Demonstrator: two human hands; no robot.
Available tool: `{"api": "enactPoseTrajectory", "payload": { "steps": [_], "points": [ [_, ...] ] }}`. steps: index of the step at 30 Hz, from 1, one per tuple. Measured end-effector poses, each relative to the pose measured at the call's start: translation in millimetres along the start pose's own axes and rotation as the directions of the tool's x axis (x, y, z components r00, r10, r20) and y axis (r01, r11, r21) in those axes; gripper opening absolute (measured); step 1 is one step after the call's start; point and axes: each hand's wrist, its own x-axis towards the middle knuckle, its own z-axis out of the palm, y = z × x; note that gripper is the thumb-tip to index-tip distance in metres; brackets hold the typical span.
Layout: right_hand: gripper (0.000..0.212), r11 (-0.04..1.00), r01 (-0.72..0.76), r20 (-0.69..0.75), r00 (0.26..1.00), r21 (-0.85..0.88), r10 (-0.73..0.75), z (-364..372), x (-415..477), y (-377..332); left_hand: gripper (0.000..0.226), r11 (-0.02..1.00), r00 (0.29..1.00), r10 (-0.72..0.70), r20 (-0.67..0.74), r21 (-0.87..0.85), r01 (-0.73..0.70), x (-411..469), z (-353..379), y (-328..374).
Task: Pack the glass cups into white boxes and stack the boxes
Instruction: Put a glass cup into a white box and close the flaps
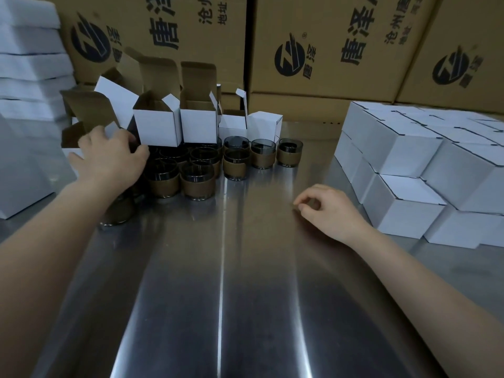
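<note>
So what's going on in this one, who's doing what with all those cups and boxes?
A person is packing at a steel table. Their left hand reaches in among the open white boxes at the back left, beside the cluster of glass cups; whether it grips anything is unclear. The right hand rests on the table, fingers loosely curled, holding nothing. Closed white boxes sit stacked in layers at the right.

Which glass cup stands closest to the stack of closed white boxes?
The rightmost cup, at the end of the back row; all the rest sit further left.
</note>
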Motion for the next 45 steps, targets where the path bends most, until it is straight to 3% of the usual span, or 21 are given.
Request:
{"api": "enactPoseTrajectory", "payload": {
  "steps": [6, 11, 17, 19, 21, 23, 24, 25, 26, 28, 31, 35, 41, 45],
  "points": [
    [0.010, 1.000, 0.010, -0.007, 1.000, 0.010, -0.009, 0.3, 0.3, 0.5, 0.044, 0.999, 0.999, 0.037, -0.029, -0.030, -0.038, 6.1, 2.1, -10.2],
    [0.010, 1.000, 0.009, -0.003, 1.000, 0.013, -0.009, 0.4, 0.3, 1.0, 0.048, 0.974, 0.999, 0.029, -0.031, -0.224, -0.035, 4.8, 1.1, -12.9],
    [0.013, 1.000, 0.012, 0.005, 1.000, 0.027, -0.012, -0.3, -0.8, 1.8, 0.050, 0.944, 0.999, -0.047, -0.017, -0.328, 0.039, 0.0, -0.4, -10.6],
    [0.013, 0.999, 0.009, 0.010, 1.000, 0.030, -0.009, 0.1, -0.7, 2.0, 0.045, 0.939, 0.997, -0.065, 0.031, -0.337, 0.071, 0.8, -2.5, -11.3],
    [0.013, 0.999, 0.004, 0.011, 1.000, 0.032, -0.005, 0.3, -0.6, 2.3, 0.019, 0.924, 0.995, -0.099, 0.035, -0.368, 0.105, 2.7, -3.0, -11.6],
    [0.013, 1.000, 0.004, 0.013, 1.000, 0.029, -0.005, 0.6, -0.3, 2.6, 0.030, 0.920, 0.994, -0.108, -0.008, -0.381, 0.097, 2.5, -3.4, -11.3],
    [0.012, 1.000, 0.005, 0.015, 1.000, 0.026, -0.006, 0.6, -0.2, 2.9, 0.029, 0.919, 0.995, -0.103, -0.018, -0.385, 0.088, 2.4, -5.0, -11.0],
    [0.011, 1.000, 0.005, 0.017, 1.000, 0.025, -0.006, 0.8, -0.2, 3.2, 0.015, 0.921, 0.995, -0.097, -0.025, -0.382, 0.080, 1.1, -7.5, -11.0],
    [0.011, 1.000, 0.005, 0.018, 1.000, 0.024, -0.005, 0.9, -0.2, 3.4, 0.019, 0.927, 0.995, -0.095, -0.045, -0.368, 0.072, 1.5, -8.0, -12.2],
    [0.011, 1.000, 0.003, 0.020, 1.000, 0.024, -0.004, 1.1, 0.0, 3.6, 0.051, 0.934, 0.992, -0.062, -0.114, -0.358, 0.017, 0.1, -6.3, -11.9],
    [0.010, 1.000, 0.000, 0.022, 1.000, 0.021, -0.001, 0.8, 0.0, 3.0, 0.053, 0.930, 0.940, 0.035, -0.338, -0.334, -0.155, -8.9, -9.8, -3.9],
    [0.011, 1.000, -0.010, 0.026, 1.000, 0.026, 0.009, 0.0, -1.4, 2.0, 0.053, 0.894, 0.850, 0.146, -0.505, -0.301, -0.333, -29.7, -19.5, 18.2],
    [0.017, 0.992, -0.012, -0.075, 0.997, 0.123, 0.021, 0.3, -3.8, -3.5, 0.051, 0.792, 0.799, 0.314, -0.513, -0.322, -0.518, -95.8, -29.5, 71.6],
    [0.040, 0.899, 0.025, -0.089, 0.996, 0.436, 0.016, -4.8, -8.7, -10.0, 0.053, 0.748, 0.827, 0.396, -0.399, -0.382, -0.543, -151.1, -18.9, 101.0]
  ]
}}
